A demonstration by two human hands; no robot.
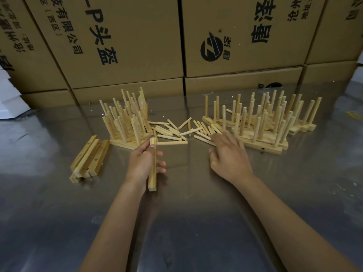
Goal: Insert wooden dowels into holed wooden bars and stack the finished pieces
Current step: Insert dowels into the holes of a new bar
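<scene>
My left hand [144, 163] grips a bare wooden bar [152, 176], held lengthwise and pointing away from me, just above the table. My right hand [228, 156] lies palm down with its fingertips at the near edge of a loose pile of dowels [176, 131]; whether it pinches one is hidden. Finished bars with upright dowels stand in a stack to the left [127, 122] and in a wider group to the right [263, 122]. Several empty holed bars [89, 160] lie at the left.
The work happens on a shiny metal table [186, 222]. Stacked cardboard boxes [225, 46] form a wall right behind the pieces. White packaging [9, 99] sits at the far left edge.
</scene>
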